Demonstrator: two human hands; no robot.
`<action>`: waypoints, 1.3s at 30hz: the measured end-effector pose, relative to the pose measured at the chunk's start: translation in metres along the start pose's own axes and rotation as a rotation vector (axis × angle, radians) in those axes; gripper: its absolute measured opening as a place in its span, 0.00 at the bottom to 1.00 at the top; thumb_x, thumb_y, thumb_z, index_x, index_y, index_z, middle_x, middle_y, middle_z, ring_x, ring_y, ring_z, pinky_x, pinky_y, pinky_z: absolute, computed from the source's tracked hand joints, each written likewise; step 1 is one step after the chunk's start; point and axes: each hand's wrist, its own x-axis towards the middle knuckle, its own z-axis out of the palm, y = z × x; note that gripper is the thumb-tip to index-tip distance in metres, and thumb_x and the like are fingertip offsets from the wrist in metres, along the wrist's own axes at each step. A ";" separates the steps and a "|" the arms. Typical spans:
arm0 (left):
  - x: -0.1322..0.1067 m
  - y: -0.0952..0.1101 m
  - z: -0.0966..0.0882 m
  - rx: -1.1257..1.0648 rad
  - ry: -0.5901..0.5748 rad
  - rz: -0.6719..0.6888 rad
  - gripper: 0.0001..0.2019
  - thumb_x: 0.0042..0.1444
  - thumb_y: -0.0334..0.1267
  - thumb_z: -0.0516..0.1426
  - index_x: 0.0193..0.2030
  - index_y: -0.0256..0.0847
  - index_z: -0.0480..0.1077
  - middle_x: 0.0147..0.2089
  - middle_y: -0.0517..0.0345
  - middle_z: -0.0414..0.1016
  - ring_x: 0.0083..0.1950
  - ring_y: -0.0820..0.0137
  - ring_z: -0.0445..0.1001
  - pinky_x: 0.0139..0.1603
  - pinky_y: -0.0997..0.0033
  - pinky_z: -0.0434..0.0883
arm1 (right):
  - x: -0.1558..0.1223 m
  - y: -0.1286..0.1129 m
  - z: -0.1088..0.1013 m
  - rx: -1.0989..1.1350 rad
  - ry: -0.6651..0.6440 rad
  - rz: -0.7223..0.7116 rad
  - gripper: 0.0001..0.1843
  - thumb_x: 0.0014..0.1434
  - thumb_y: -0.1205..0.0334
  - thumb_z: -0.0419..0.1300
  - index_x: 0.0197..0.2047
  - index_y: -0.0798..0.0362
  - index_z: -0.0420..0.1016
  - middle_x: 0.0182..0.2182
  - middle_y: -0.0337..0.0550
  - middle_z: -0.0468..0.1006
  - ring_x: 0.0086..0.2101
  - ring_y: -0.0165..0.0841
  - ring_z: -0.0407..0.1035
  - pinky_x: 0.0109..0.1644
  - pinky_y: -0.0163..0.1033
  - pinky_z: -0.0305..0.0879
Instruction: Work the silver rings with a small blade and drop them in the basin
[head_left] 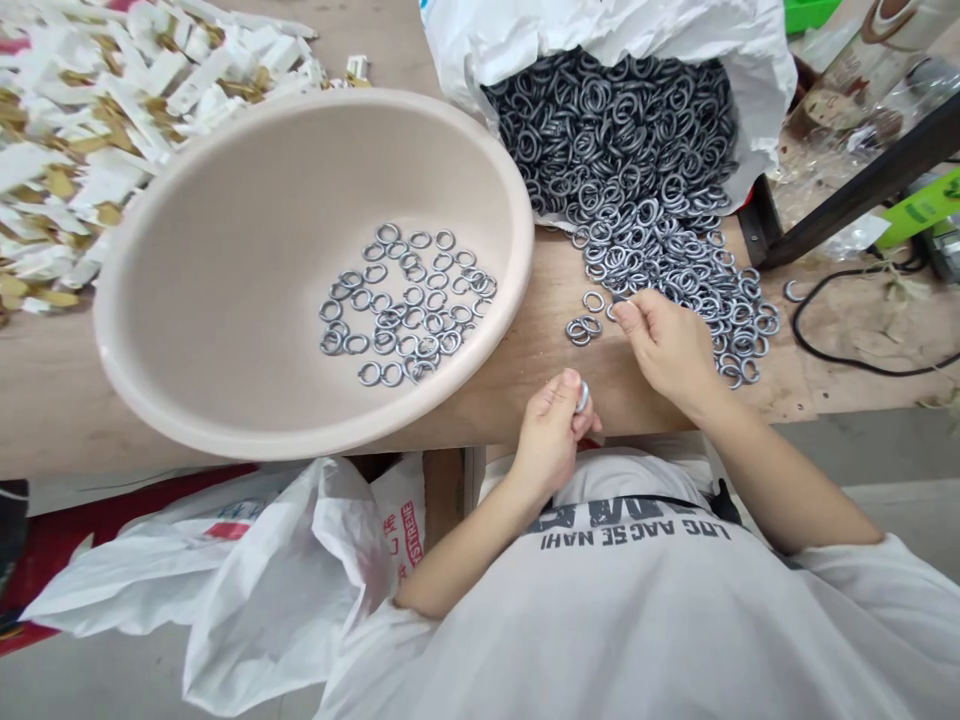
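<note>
Okay, I'm seeing the left hand point(551, 432) holding a metal ring point(583, 397) in a closed pinch, near the front edge of the table point(480, 425). Right hand point(671, 345) is resting at the near left side of the ring pile point(675, 250), thumb and fingertips narrow, looking to be pinching a second ring point(619, 298) edge-on. The pile is fanning out of a white sack point(622, 25); a small clump point(583, 330) is lying just left of those fingertips. More rings are sitting in the basin point(180, 260), mostly toward its right side. Risks as I'm reading them: a loose pinch could be dropping the left ring off that edge into the lap. Pulling from the pile's foot could be dragging neighbours along or starting a slide. Some rings are looking split, so gaps could be hooking. A forearm bump could be shifting the basin.
</note>
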 end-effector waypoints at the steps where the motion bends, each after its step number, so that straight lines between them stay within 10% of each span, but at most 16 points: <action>1: 0.000 0.002 -0.002 0.005 -0.004 0.011 0.23 0.63 0.54 0.61 0.25 0.40 0.62 0.18 0.69 0.58 0.19 0.80 0.55 0.31 0.75 0.70 | 0.004 0.001 0.001 -0.050 -0.019 -0.027 0.23 0.72 0.42 0.49 0.45 0.49 0.76 0.36 0.46 0.81 0.33 0.40 0.72 0.34 0.40 0.52; 7: 0.018 0.018 -0.022 0.066 -0.010 0.088 0.16 0.60 0.51 0.65 0.45 0.40 0.76 0.27 0.62 0.75 0.27 0.76 0.73 0.35 0.74 0.74 | 0.013 0.004 0.012 -0.070 -0.080 -0.096 0.12 0.67 0.54 0.60 0.48 0.51 0.78 0.44 0.50 0.81 0.39 0.42 0.73 0.38 0.42 0.58; 17: 0.023 0.003 0.009 0.000 0.018 -0.044 0.24 0.56 0.62 0.63 0.37 0.40 0.71 0.29 0.63 0.69 0.25 0.78 0.65 0.25 0.78 0.65 | -0.034 -0.014 0.005 1.029 -0.215 0.099 0.13 0.59 0.52 0.69 0.35 0.49 0.71 0.26 0.34 0.73 0.26 0.31 0.68 0.32 0.38 0.65; 25: 0.022 0.012 0.012 -0.084 -0.115 -0.176 0.25 0.49 0.57 0.70 0.32 0.38 0.68 0.22 0.69 0.57 0.20 0.83 0.50 0.20 0.81 0.51 | -0.034 0.000 0.002 0.859 -0.097 -0.139 0.16 0.59 0.61 0.67 0.51 0.48 0.78 0.45 0.43 0.81 0.46 0.38 0.75 0.55 0.46 0.70; 39: 0.021 0.006 0.024 -0.036 0.002 -0.074 0.29 0.55 0.63 0.63 0.26 0.41 0.58 0.17 0.70 0.53 0.17 0.82 0.46 0.16 0.79 0.47 | -0.035 0.004 -0.011 0.561 -0.064 -0.282 0.21 0.71 0.43 0.52 0.34 0.50 0.68 0.29 0.39 0.71 0.32 0.32 0.65 0.37 0.40 0.57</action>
